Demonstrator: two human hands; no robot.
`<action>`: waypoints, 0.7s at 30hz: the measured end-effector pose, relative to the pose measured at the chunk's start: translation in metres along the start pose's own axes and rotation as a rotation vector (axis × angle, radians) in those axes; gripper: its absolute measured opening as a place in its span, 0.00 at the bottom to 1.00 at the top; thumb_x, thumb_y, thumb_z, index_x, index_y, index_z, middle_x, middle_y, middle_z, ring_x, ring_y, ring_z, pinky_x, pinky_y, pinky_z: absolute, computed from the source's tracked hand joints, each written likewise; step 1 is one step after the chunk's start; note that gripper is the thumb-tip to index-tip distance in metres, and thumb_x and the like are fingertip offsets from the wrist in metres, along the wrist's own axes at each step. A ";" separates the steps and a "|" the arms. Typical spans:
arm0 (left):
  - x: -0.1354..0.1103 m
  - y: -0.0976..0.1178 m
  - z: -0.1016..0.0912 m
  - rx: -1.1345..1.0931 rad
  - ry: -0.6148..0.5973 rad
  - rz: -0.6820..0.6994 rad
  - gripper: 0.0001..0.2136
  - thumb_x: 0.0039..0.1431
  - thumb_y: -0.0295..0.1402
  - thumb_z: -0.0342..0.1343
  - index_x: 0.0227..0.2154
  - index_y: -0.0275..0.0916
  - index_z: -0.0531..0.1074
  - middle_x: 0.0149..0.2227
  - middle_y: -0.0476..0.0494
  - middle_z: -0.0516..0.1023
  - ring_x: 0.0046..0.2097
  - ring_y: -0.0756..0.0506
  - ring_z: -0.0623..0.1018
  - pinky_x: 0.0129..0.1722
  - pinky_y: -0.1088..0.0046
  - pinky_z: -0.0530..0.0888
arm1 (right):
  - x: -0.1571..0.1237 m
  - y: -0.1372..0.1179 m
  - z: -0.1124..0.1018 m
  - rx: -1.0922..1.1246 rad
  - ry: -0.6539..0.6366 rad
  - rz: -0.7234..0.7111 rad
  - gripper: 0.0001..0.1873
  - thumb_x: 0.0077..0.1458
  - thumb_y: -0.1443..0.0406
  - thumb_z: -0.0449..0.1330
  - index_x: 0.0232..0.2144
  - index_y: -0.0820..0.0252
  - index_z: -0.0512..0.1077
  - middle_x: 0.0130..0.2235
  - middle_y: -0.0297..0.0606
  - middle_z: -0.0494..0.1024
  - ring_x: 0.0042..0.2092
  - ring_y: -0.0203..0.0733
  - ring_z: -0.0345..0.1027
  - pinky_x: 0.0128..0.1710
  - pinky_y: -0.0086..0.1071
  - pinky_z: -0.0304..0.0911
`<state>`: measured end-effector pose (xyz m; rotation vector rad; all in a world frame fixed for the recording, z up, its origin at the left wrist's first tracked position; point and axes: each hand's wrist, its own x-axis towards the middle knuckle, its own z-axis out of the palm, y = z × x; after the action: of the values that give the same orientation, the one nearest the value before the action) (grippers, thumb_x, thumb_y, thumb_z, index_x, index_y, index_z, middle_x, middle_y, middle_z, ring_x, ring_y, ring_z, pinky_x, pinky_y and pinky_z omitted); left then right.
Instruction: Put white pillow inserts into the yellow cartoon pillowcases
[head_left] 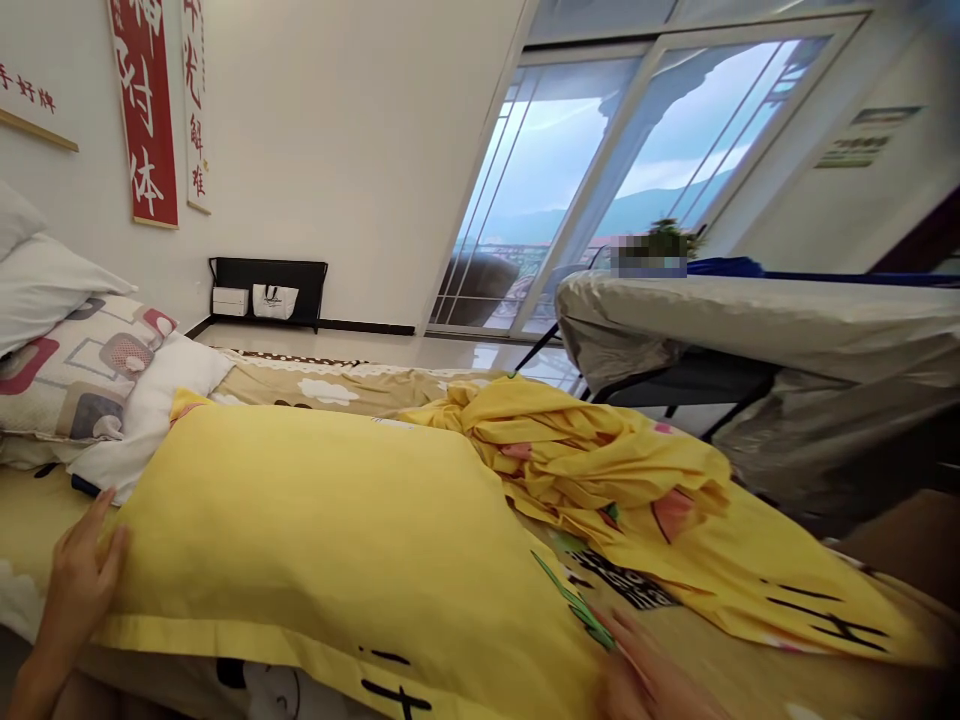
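Observation:
A plump yellow pillow (322,520) lies in front of me, with a flat flange along its near edge and black marks and a green leaf print toward the right. My left hand (82,570) rests against its left end, fingers stretched out and thumb apart. At the pillow's lower right edge is my right hand (649,670), blurred and partly cut off by the frame; its grip does not show clearly. Beyond the pillow's right side, a crumpled yellow cloth (600,450) with pink and green prints spreads over the bed.
The tan bed sheet (337,388) has cloud prints. White and patterned pillows (82,365) are piled at the left. A covered table (787,310) and a dark chair (682,380) stand at the right. A black rack (270,285) is by the far wall, near sliding glass doors (577,200).

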<state>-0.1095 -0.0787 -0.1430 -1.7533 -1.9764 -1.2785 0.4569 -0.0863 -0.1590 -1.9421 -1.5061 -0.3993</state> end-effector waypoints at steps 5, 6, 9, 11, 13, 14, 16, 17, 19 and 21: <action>0.037 0.144 0.023 -0.072 -0.241 0.410 0.23 0.64 0.36 0.40 0.61 0.41 0.56 0.63 0.44 0.59 0.64 0.44 0.59 0.61 0.61 0.61 | 0.023 -0.185 -0.017 0.106 -0.028 -0.469 0.26 0.61 0.58 0.41 0.55 0.62 0.67 0.57 0.42 0.68 0.57 0.46 0.62 0.55 0.42 0.60; 0.037 0.165 0.036 -0.048 -0.287 0.434 0.23 0.64 0.34 0.39 0.62 0.41 0.56 0.64 0.45 0.58 0.64 0.44 0.57 0.61 0.60 0.60 | 0.019 -0.213 -0.011 0.117 -0.019 -0.517 0.25 0.62 0.60 0.42 0.56 0.61 0.66 0.57 0.41 0.68 0.58 0.44 0.61 0.55 0.41 0.59; 0.021 0.194 0.077 0.040 -0.327 0.493 0.23 0.64 0.31 0.39 0.62 0.41 0.57 0.63 0.44 0.58 0.65 0.43 0.57 0.62 0.56 0.56 | -0.002 -0.258 0.019 0.098 0.020 -0.576 0.25 0.60 0.67 0.44 0.58 0.61 0.63 0.59 0.42 0.65 0.60 0.47 0.58 0.58 0.44 0.52; 0.006 0.192 0.095 0.087 -0.283 0.530 0.23 0.64 0.31 0.40 0.62 0.42 0.57 0.63 0.46 0.59 0.64 0.43 0.57 0.63 0.55 0.53 | -0.016 -0.259 0.040 0.082 0.071 -0.584 0.26 0.58 0.68 0.46 0.59 0.60 0.62 0.59 0.41 0.64 0.61 0.47 0.57 0.61 0.44 0.45; -0.005 0.182 0.101 0.116 -0.231 0.567 0.23 0.64 0.34 0.42 0.62 0.44 0.56 0.63 0.49 0.58 0.65 0.45 0.57 0.64 0.59 0.51 | -0.025 -0.249 0.053 0.078 0.118 -0.607 0.27 0.58 0.67 0.48 0.60 0.59 0.60 0.60 0.38 0.63 0.61 0.45 0.56 0.62 0.42 0.40; -0.009 0.176 0.099 0.129 -0.213 0.581 0.23 0.65 0.35 0.42 0.62 0.45 0.55 0.64 0.50 0.57 0.65 0.46 0.56 0.64 0.61 0.51 | -0.028 -0.242 0.056 0.073 0.135 -0.618 0.27 0.58 0.65 0.49 0.61 0.58 0.58 0.61 0.38 0.63 0.61 0.45 0.55 0.63 0.41 0.39; -0.009 0.162 0.090 0.162 -0.197 0.599 0.24 0.64 0.37 0.43 0.63 0.46 0.53 0.65 0.50 0.54 0.65 0.46 0.55 0.64 0.63 0.50 | -0.031 -0.225 0.055 0.055 0.159 -0.598 0.30 0.59 0.62 0.50 0.63 0.59 0.53 0.61 0.40 0.61 0.62 0.45 0.54 0.63 0.42 0.39; -0.007 0.153 0.085 0.182 -0.187 0.587 0.25 0.64 0.38 0.44 0.63 0.46 0.52 0.65 0.49 0.53 0.65 0.45 0.55 0.64 0.63 0.49 | -0.031 -0.216 0.052 0.046 0.174 -0.559 0.32 0.59 0.61 0.49 0.64 0.60 0.50 0.62 0.41 0.61 0.62 0.46 0.53 0.63 0.43 0.41; -0.003 0.129 0.074 0.223 -0.149 0.503 0.27 0.63 0.39 0.44 0.64 0.45 0.50 0.66 0.46 0.52 0.65 0.44 0.55 0.64 0.62 0.49 | -0.029 -0.192 0.044 0.024 0.190 -0.428 0.33 0.60 0.59 0.47 0.65 0.60 0.46 0.62 0.44 0.59 0.62 0.48 0.53 0.62 0.47 0.44; -0.001 0.101 0.067 0.255 -0.110 0.381 0.27 0.63 0.39 0.44 0.65 0.44 0.49 0.66 0.44 0.52 0.65 0.43 0.55 0.64 0.60 0.48 | -0.028 -0.161 0.039 -0.004 0.186 -0.275 0.33 0.61 0.58 0.44 0.66 0.60 0.45 0.64 0.46 0.56 0.63 0.51 0.52 0.61 0.50 0.46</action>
<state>0.0053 -0.0411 -0.1380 -1.9762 -1.6580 -0.7871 0.2907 -0.0602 -0.1564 -1.6524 -1.6511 -0.6832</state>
